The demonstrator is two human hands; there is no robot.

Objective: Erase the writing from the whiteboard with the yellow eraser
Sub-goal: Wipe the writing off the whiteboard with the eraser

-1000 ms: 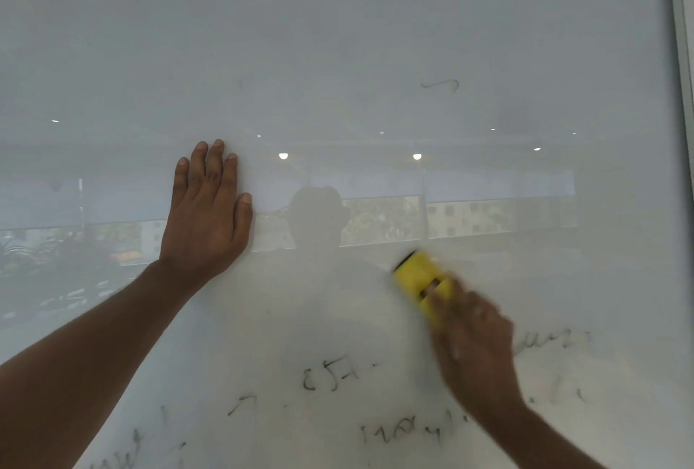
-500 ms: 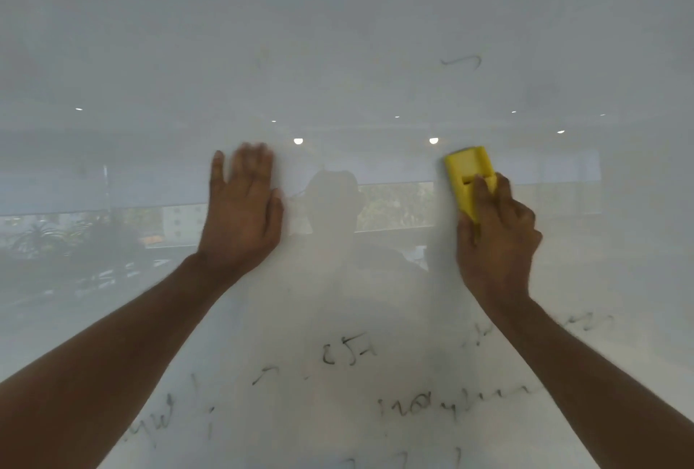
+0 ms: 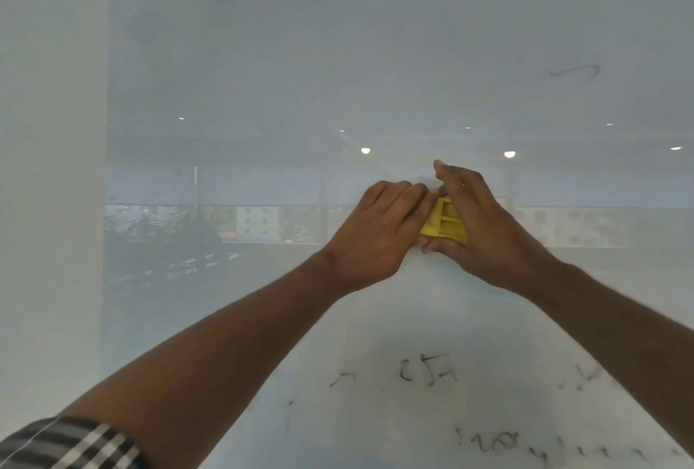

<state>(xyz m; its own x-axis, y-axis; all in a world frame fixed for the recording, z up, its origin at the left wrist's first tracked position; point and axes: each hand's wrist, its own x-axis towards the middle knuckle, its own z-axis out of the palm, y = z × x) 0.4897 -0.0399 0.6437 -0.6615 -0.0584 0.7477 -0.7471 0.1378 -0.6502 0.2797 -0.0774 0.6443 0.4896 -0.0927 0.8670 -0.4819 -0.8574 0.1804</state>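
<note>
A glossy whiteboard point(image 3: 375, 74) fills the view and reflects ceiling lights and windows. The yellow eraser point(image 3: 445, 220) is held off the board between both hands, its ribbed plastic back facing me. My right hand point(image 3: 477, 220) grips it from the right, fingers curled round it. My left hand point(image 3: 375, 232) meets it from the left, fingertips on its left edge. Smudged black writing point(image 3: 428, 371) remains low on the board, with a longer line point(image 3: 525, 450) below it and a single stroke point(image 3: 574, 72) at the upper right.
The whiteboard's left edge point(image 3: 109, 168) meets a plain pale wall point(image 3: 49, 168). A striped sleeve point(image 3: 67, 446) shows at the bottom left corner.
My left hand has left the board and moved right to the eraser. My right hand has pulled the eraser off the board. The view has swung left, showing the board's left edge.
</note>
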